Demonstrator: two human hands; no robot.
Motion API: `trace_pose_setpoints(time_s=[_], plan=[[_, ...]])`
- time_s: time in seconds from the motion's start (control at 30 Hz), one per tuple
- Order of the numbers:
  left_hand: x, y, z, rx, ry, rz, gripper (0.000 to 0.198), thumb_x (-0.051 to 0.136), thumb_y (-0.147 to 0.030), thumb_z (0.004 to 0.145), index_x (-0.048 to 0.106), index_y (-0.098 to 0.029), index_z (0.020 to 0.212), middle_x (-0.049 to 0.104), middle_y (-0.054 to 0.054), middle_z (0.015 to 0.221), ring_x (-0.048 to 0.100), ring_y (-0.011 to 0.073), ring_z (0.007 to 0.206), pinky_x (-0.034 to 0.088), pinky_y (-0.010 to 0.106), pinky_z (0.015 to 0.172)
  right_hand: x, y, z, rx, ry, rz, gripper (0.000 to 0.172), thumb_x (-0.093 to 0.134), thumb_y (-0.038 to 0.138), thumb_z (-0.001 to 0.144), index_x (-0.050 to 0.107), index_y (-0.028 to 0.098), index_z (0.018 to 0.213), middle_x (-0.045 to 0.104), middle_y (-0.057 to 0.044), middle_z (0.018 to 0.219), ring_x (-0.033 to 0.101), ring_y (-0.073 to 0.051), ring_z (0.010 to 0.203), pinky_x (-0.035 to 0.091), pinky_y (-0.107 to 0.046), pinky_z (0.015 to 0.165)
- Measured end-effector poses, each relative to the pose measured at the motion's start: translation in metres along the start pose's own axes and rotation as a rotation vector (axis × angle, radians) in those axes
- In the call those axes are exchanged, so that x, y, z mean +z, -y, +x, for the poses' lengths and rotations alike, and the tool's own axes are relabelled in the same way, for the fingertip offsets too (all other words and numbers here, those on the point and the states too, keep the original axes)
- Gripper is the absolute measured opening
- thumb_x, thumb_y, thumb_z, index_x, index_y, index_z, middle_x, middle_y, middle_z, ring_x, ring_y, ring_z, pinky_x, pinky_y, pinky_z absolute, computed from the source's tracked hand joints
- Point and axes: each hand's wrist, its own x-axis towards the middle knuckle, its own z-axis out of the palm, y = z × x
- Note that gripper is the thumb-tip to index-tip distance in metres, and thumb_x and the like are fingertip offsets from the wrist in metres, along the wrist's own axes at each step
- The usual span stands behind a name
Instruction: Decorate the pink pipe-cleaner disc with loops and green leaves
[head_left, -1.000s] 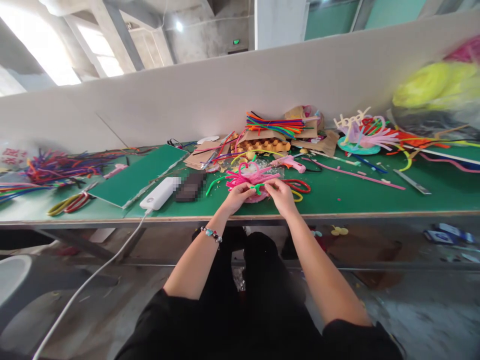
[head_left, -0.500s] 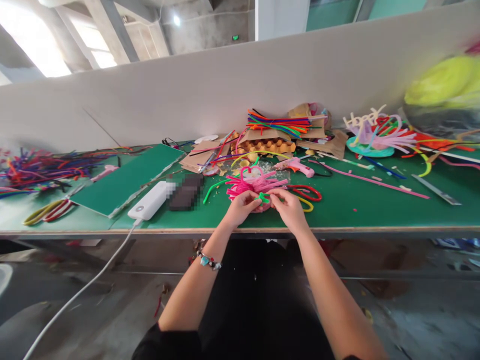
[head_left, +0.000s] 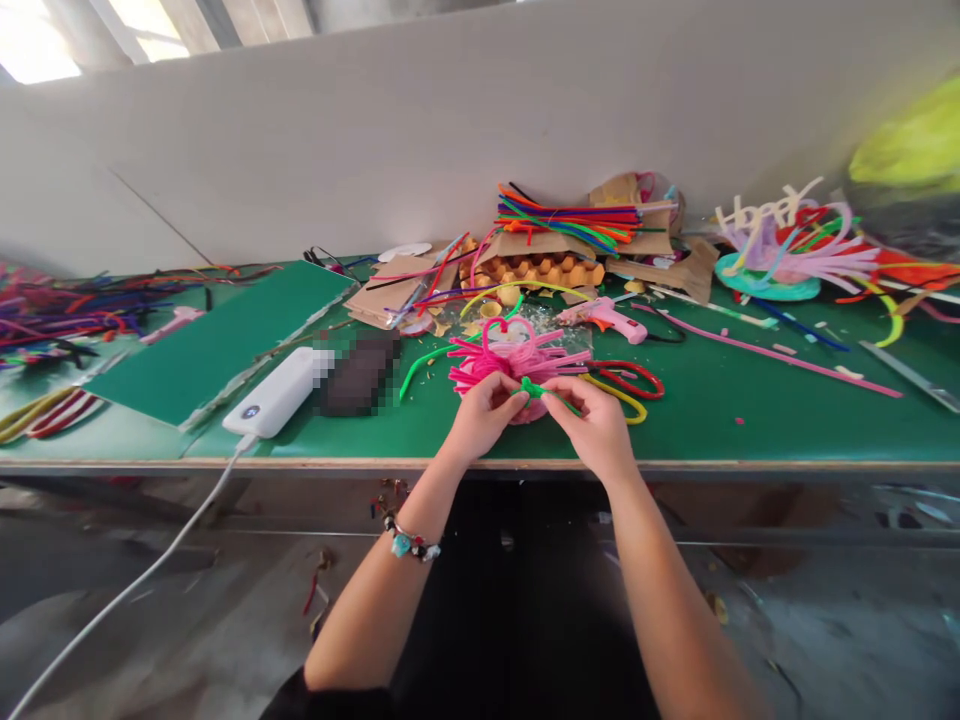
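Note:
Between my two hands is a bent green pipe cleaner (head_left: 532, 388), knotted or folded in its middle. My left hand (head_left: 487, 412) pinches its left side between thumb and fingers. My right hand (head_left: 592, 418) is closed on the other side, and a short green end shows beside the fingers. Just behind my fingertips sits a pink pipe-cleaner piece (head_left: 491, 362) with many spread strands and a heart-shaped loop on top. Its lower part is partly hidden by my hands. A longer green pipe cleaner (head_left: 435, 358) curves on the table to the left.
Right of my hands lie red pipe cleaners (head_left: 637, 378) and a pink glue gun (head_left: 611, 318). A white power bank (head_left: 274, 395) with a cable is at the left. Behind are an egg carton (head_left: 532, 270) and a pipe-cleaner bundle (head_left: 562, 217). A metal ruler (head_left: 911, 375) lies far right.
The view has tilted down. The green piece between my fingers has changed its shape, and a green end now shows by my right fingers. Both hands keep their pinch.

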Motion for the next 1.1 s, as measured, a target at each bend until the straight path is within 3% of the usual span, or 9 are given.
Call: trace_pose_setpoints(time_s=[0.2, 0.4, 0.67, 1.1], plan=[[0.0018, 0.0004, -0.0008, 0.006, -0.010, 0.021, 0.018, 0.067, -0.021, 0.063, 0.049, -0.016, 0.065, 0.054, -0.006, 0.055, 0.052, 0.0061, 0.050, 0.046, 0.018, 0.052, -0.0033, 0.0001, -0.0010, -0.020, -0.020, -0.082, 0.012, 0.053, 0.026, 0.074, 0.061, 0.019, 0.080, 0.067, -0.004, 0.078, 0.061, -0.018, 0.071, 0.048, -0.028, 0.061], [0.0013, 0.0010, -0.0013, 0.013, 0.009, 0.019, 0.019, 0.063, -0.013, 0.065, 0.059, -0.015, 0.084, 0.057, -0.005, 0.063, 0.057, 0.0080, 0.055, 0.049, 0.020, 0.056, 0.0012, 0.0079, -0.0014, -0.072, -0.063, -0.156, 0.013, 0.048, 0.023, 0.076, 0.061, 0.020, 0.077, 0.065, -0.005, 0.078, 0.059, -0.019, 0.073, 0.047, -0.029, 0.063], [0.0007, -0.0006, 0.0002, -0.068, 0.027, -0.080, 0.022, 0.071, -0.019, 0.059, 0.059, -0.013, 0.076, 0.063, -0.003, 0.060, 0.060, 0.0099, 0.055, 0.052, 0.023, 0.060, 0.0009, 0.0053, 0.0023, -0.072, -0.029, -0.189, 0.015, 0.046, 0.020, 0.075, 0.061, 0.019, 0.075, 0.064, -0.005, 0.075, 0.058, -0.018, 0.068, 0.044, -0.028, 0.059], [-0.0033, -0.0049, -0.0065, 0.030, 0.159, -0.232, 0.029, 0.076, -0.029, 0.057, 0.056, -0.012, 0.070, 0.060, -0.004, 0.063, 0.058, 0.0061, 0.056, 0.049, 0.017, 0.058, -0.0029, 0.0047, 0.0076, 0.019, 0.120, -0.001, 0.012, 0.052, 0.026, 0.077, 0.061, 0.019, 0.074, 0.065, -0.003, 0.077, 0.059, -0.017, 0.073, 0.045, -0.028, 0.067]])
